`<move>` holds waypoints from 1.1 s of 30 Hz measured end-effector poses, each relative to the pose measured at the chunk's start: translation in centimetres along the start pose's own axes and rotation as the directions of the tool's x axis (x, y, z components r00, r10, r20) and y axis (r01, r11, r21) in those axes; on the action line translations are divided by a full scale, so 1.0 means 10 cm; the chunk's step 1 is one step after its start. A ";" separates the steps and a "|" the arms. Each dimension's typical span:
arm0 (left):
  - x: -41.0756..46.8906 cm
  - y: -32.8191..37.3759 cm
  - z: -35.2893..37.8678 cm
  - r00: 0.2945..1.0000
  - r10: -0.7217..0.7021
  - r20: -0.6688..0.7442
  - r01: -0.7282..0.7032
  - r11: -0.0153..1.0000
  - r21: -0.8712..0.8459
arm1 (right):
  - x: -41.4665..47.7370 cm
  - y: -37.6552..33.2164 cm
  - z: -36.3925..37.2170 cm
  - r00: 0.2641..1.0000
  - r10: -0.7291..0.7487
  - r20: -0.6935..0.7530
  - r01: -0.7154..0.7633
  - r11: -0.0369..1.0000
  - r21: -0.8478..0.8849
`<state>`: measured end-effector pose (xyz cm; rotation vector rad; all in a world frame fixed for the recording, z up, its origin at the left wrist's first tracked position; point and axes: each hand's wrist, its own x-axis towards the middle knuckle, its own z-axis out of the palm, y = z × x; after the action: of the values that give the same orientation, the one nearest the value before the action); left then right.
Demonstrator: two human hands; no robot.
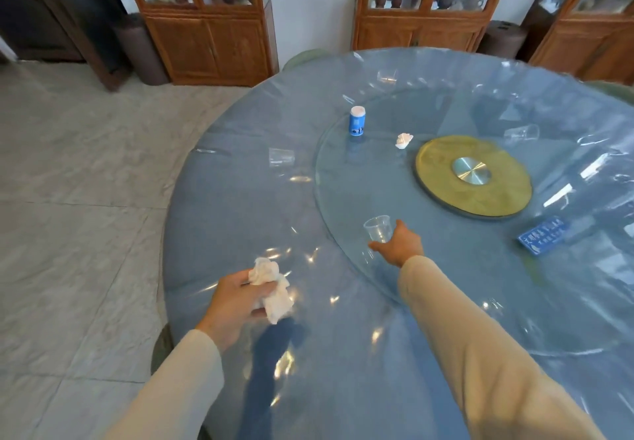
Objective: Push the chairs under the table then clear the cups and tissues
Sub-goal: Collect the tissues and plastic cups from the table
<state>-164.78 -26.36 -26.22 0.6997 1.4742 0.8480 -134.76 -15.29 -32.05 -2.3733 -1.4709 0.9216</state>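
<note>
- Two hands reach over a round table [219, 199] covered in blue cloth under clear plastic film.
- Left hand [233, 302], near the table's front-left edge, has its fingers closed around crumpled white tissues [272, 288], which stick out above and to the right of the fist.
- Right hand [399, 242] stretches further in, thumb and fingers wrapped around the base of a clear cup [378, 228], held upright at the near rim of the glass turntable [343, 206].
- Both arms wear pale long sleeves.
- On the turntable, a second tissue [403, 140] lies crumpled, well beyond the right hand and just left of the gold disc [473, 175] at the centre.
- Left of that tissue stands a small blue can [356, 121] with a white top, upright.
- A second clear cup [281, 157] sits on the cloth just outside the turntable's left rim.
- A third cup [387, 75] stands near the far edge of the table, faint against the film.
- A fourth cup [521, 132] lies on its side, to the right of the gold disc.
- A blue card [543, 233] with white lettering lies near the right, lettering too small to read.
- Two green chair backs [305, 57] show just past the far rim, one at the far right.
- Wooden cabinets [206, 27] with glass doors line the back wall; grey tiled floor [68, 199] lies to the left.
</note>
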 end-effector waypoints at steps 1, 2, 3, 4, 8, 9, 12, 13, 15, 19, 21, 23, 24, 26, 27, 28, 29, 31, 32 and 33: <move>0.06 -0.02 -0.03 1.000 -0.011 -0.001 0.011 1.000 0.005 | 0.04 -0.02 0.06 1.000 0.012 -0.008 -0.012 1.000 0.005; 0.10 -0.03 -0.06 1.000 -0.024 0.000 0.024 1.000 0.013 | 0.08 -0.03 0.14 1.000 0.018 -0.017 -0.018 1.000 0.014; 0.14 -0.05 -0.10 0.999 -0.035 -0.002 0.035 0.999 0.019 | 0.10 -0.05 0.21 0.999 0.021 -0.029 -0.021 1.000 0.018; 0.17 -0.06 -0.13 0.999 -0.041 -0.004 0.041 0.999 0.020 | 0.13 -0.06 0.27 0.999 0.028 -0.033 -0.027 0.999 0.016; 0.29 -0.03 -0.32 0.999 -0.040 -0.015 0.040 0.999 0.002 | 0.13 -0.25 0.47 1.000 0.012 0.005 -0.012 0.996 0.085; 0.33 0.00 -0.38 0.999 -0.038 -0.016 0.038 0.999 0.002 | 0.11 -0.35 0.53 0.999 -0.003 0.033 -0.002 0.988 0.153; 0.52 0.11 -0.61 0.999 -0.027 -0.017 0.026 1.000 -0.013 | 0.02 -0.76 0.72 0.994 -0.054 0.090 0.020 0.940 0.342; 0.58 0.15 -0.72 1.000 -0.016 -0.021 0.016 1.000 -0.020 | -0.03 -0.93 0.79 0.992 -0.078 0.096 0.035 0.923 0.384; 0.71 0.24 -0.97 1.000 0.008 -0.025 -0.008 1.000 -0.017 | -0.16 -1.27 0.92 0.989 -0.114 0.096 0.055 0.877 0.477; 0.86 0.45 -1.59 0.999 0.054 0.008 -0.053 0.998 -0.015 | -0.48 -1.94 1.27 0.989 -0.130 0.072 0.062 0.798 0.600; 0.89 0.54 -1.96 0.997 0.075 0.023 -0.075 0.997 -0.007 | -0.64 -2.22 1.47 0.991 -0.124 0.056 0.061 0.778 0.625; 0.90 0.65 -2.35 0.995 0.078 0.059 -0.078 0.997 -0.006 | -0.82 -2.49 1.63 0.994 -0.100 0.041 0.051 0.765 0.642; 0.90 0.70 -2.57 0.994 0.072 0.081 -0.072 0.997 0.002 | -0.90 -2.62 1.71 0.996 -0.086 0.038 0.040 0.755 0.655; 0.88 0.83 -2.99 0.993 0.052 0.109 -0.055 0.998 0.022 | -1.08 -2.88 1.82 0.998 -0.057 0.029 0.023 0.736 0.677; 0.89 0.91 -3.17 0.991 0.058 0.124 -0.063 0.998 0.030 | -1.16 -3.00 1.87 0.999 -0.040 0.019 0.017 0.734 0.679; 0.91 1.00 -3.34 0.987 0.075 0.141 -0.081 0.996 0.037 | -1.23 -3.12 1.91 1.000 -0.025 0.005 0.015 0.732 0.681; 0.94 1.10 -3.51 0.985 0.090 0.146 -0.097 0.995 0.039 | -1.29 -3.27 1.95 1.000 -0.016 -0.004 0.014 0.734 0.679; 1.08 1.25 -3.80 0.987 0.091 0.130 -0.098 0.994 0.047 | -1.35 -3.53 2.01 1.000 -0.019 -0.011 0.021 0.734 0.679; 1.15 1.31 -3.91 0.989 0.087 0.120 -0.093 0.994 0.050 | -1.35 -3.65 2.03 1.000 -0.022 -0.019 0.029 0.735 0.677; 1.22 1.38 -4.01 0.989 0.087 0.116 -0.093 0.994 0.050 | -1.35 -3.76 2.06 0.999 -0.020 -0.029 0.034 0.742 0.669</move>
<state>-206.46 -12.73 -21.58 0.8482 1.3766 0.8246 -179.04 -11.81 -25.10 -1.8016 -0.9229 1.1688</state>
